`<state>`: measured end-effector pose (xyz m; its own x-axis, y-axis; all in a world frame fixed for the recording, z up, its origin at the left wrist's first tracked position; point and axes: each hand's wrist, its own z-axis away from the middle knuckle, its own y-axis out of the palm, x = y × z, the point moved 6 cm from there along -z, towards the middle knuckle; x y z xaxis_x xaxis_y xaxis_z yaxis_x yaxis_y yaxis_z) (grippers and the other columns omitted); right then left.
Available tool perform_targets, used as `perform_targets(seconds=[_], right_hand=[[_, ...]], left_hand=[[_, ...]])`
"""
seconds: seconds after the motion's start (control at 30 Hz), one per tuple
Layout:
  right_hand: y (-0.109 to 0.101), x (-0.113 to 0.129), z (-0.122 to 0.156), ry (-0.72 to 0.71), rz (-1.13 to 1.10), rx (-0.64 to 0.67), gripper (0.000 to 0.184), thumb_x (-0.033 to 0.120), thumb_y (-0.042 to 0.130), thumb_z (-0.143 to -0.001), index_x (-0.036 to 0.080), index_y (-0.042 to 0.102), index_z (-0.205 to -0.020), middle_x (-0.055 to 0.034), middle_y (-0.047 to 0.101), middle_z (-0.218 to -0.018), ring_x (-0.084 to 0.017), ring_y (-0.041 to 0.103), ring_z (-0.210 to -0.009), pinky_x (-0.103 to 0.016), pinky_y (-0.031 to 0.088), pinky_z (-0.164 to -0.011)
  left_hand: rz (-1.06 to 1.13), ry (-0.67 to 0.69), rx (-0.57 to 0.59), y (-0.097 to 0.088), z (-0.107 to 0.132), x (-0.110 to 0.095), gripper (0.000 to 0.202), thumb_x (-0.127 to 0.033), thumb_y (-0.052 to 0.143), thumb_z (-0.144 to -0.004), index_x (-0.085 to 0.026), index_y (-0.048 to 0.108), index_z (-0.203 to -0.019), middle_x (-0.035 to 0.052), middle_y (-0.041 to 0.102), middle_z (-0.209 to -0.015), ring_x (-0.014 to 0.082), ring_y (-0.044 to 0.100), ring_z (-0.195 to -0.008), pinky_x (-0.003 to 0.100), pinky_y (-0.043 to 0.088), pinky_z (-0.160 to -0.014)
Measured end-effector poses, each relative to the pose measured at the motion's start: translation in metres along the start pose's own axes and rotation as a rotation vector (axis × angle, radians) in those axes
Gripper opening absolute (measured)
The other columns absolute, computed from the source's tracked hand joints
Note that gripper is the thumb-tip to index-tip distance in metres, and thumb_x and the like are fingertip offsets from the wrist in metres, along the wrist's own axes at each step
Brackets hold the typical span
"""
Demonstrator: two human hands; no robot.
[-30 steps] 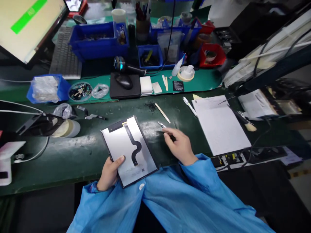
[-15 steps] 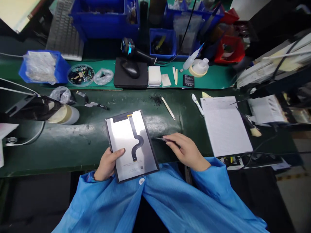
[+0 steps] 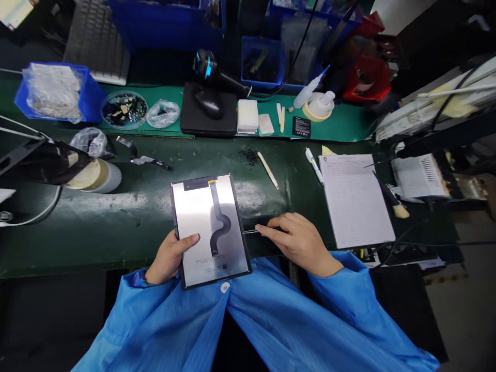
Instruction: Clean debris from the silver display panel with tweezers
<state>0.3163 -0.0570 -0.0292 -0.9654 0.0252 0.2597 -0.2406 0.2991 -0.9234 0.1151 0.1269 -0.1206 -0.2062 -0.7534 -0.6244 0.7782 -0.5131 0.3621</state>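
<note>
In the head view, my left hand [image 3: 167, 259] grips the left edge of a tablet display panel [image 3: 197, 214], thumb on its silvery back. The panel is tilted slightly and held near the bench's front edge. A black flex cable [image 3: 225, 223] curves down the panel's back from an orange patch at its top. My right hand [image 3: 302, 244] is closed on a pair of thin metal tweezers [image 3: 251, 231], which point left. Their tips are at the panel's right edge; whether they touch it I cannot tell.
A cream stick [image 3: 268, 170] lies beside black crumbs [image 3: 251, 156]. A notepad [image 3: 356, 201] and white pen [image 3: 313, 165] lie to the right. Another flex cable [image 3: 143, 159] and a round tub [image 3: 106, 178] are at left. Behind are a mouse [image 3: 208, 102], scanner [image 3: 220, 77] and blue bins [image 3: 262, 62].
The tweezers now show more plainly, pinched between my right fingers. My left hand still holds the panel, which has turned slightly more upright. The whole view has shifted a little.
</note>
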Motion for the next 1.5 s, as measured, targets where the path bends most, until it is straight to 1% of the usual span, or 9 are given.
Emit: perform_targets(seconds=[0.13, 0.4, 0.63, 0.8, 0.97, 1.1, 1.23, 1.37, 1.5], right_hand=[[-0.0028, 0.0007, -0.0017, -0.018, 0.015, -0.002, 0.030, 0.007, 0.055, -0.102, 0.022, 0.073, -0.120, -0.0043, 0.072, -0.091, -0.016, 0.058, -0.078, -0.031, 0.041, -0.068], [-0.0028, 0.0018, -0.0023, -0.033, 0.022, 0.008, 0.032, 0.006, 0.054, -0.102, 0.024, 0.071, -0.123, -0.0042, 0.072, -0.093, -0.016, 0.058, -0.080, -0.031, 0.041, -0.069], [-0.0041, 0.0026, -0.0040, -0.080, -0.007, 0.028, 0.032, 0.004, 0.056, -0.100, 0.022, 0.069, -0.124, -0.0038, 0.072, -0.092, -0.016, 0.057, -0.077, -0.031, 0.043, -0.068], [-0.0030, 0.0023, -0.0041, -0.097, -0.023, 0.083, 0.028, 0.011, 0.053, -0.104, 0.020, 0.070, -0.124, -0.0031, 0.072, -0.090, -0.015, 0.059, -0.073, -0.029, 0.046, -0.065], [0.0017, 0.0006, -0.0046, -0.064, -0.022, 0.165, 0.026, 0.022, 0.052, -0.106, 0.020, 0.072, -0.124, -0.0027, 0.073, -0.087, -0.014, 0.064, -0.071, -0.027, 0.048, -0.063], [0.0017, -0.0003, -0.0068, -0.036, -0.037, 0.207, 0.027, 0.024, 0.049, -0.107, 0.019, 0.074, -0.118, -0.0026, 0.074, -0.085, -0.014, 0.068, -0.071, -0.027, 0.050, -0.063], [0.0011, -0.0022, -0.0071, 0.000, -0.040, 0.211, 0.027, 0.025, 0.050, -0.107, 0.021, 0.073, -0.120, -0.0023, 0.077, -0.088, -0.014, 0.070, -0.072, -0.027, 0.053, -0.064], [0.0024, -0.0030, -0.0052, -0.003, -0.022, 0.201, 0.027, 0.027, 0.050, -0.108, 0.021, 0.072, -0.124, -0.0024, 0.077, -0.091, -0.015, 0.071, -0.075, -0.027, 0.054, -0.067], [0.0032, -0.0027, -0.0049, -0.022, -0.029, 0.206, 0.028, 0.027, 0.050, -0.108, 0.021, 0.072, -0.124, -0.0018, 0.077, -0.092, -0.015, 0.070, -0.077, -0.028, 0.053, -0.068]], left_hand=[[-0.007, 0.000, 0.028, 0.0019, -0.0008, -0.0012, 0.059, -0.034, 0.094, -0.063, -0.010, 0.073, -0.112, 0.0144, 0.080, -0.101, 0.0293, 0.077, -0.084, 0.034, 0.063, -0.073], [-0.006, -0.026, 0.023, -0.0002, -0.0014, -0.0017, 0.057, -0.034, 0.096, -0.061, -0.010, 0.073, -0.107, 0.0137, 0.080, -0.096, 0.0298, 0.077, -0.082, 0.032, 0.063, -0.069], [0.008, -0.027, 0.036, 0.0048, 0.0006, -0.0058, 0.056, -0.034, 0.097, -0.059, -0.011, 0.074, -0.104, 0.0129, 0.080, -0.091, 0.0291, 0.077, -0.080, 0.031, 0.063, -0.067], [0.016, -0.026, 0.053, 0.0054, 0.0007, -0.0056, 0.053, -0.034, 0.096, -0.061, -0.010, 0.075, -0.103, 0.0138, 0.080, -0.097, 0.0251, 0.076, -0.073, 0.030, 0.063, -0.066], [0.004, -0.027, 0.065, 0.0046, 0.0014, -0.0060, 0.054, -0.035, 0.095, -0.061, -0.011, 0.075, -0.104, 0.0149, 0.080, -0.099, 0.0290, 0.077, -0.081, 0.030, 0.063, -0.066], [-0.002, -0.023, 0.053, 0.0051, 0.0019, -0.0068, 0.055, -0.036, 0.095, -0.059, -0.010, 0.076, -0.104, 0.0162, 0.080, -0.100, 0.0309, 0.077, -0.082, 0.031, 0.062, -0.066], [-0.014, -0.022, 0.030, 0.0053, 0.0015, -0.0065, 0.057, -0.037, 0.096, -0.057, -0.010, 0.075, -0.103, 0.0161, 0.080, -0.098, 0.0318, 0.077, -0.081, 0.034, 0.062, -0.067], [-0.017, -0.021, 0.018, 0.0049, 0.0016, -0.0077, 0.056, -0.036, 0.096, -0.057, -0.011, 0.075, -0.102, 0.0141, 0.080, -0.093, 0.0289, 0.076, -0.075, 0.034, 0.061, -0.067], [-0.024, -0.035, 0.047, 0.0056, 0.0016, -0.0079, 0.055, -0.037, 0.095, -0.059, -0.012, 0.076, -0.104, 0.0139, 0.080, -0.093, 0.0317, 0.076, -0.082, 0.034, 0.061, -0.068]])
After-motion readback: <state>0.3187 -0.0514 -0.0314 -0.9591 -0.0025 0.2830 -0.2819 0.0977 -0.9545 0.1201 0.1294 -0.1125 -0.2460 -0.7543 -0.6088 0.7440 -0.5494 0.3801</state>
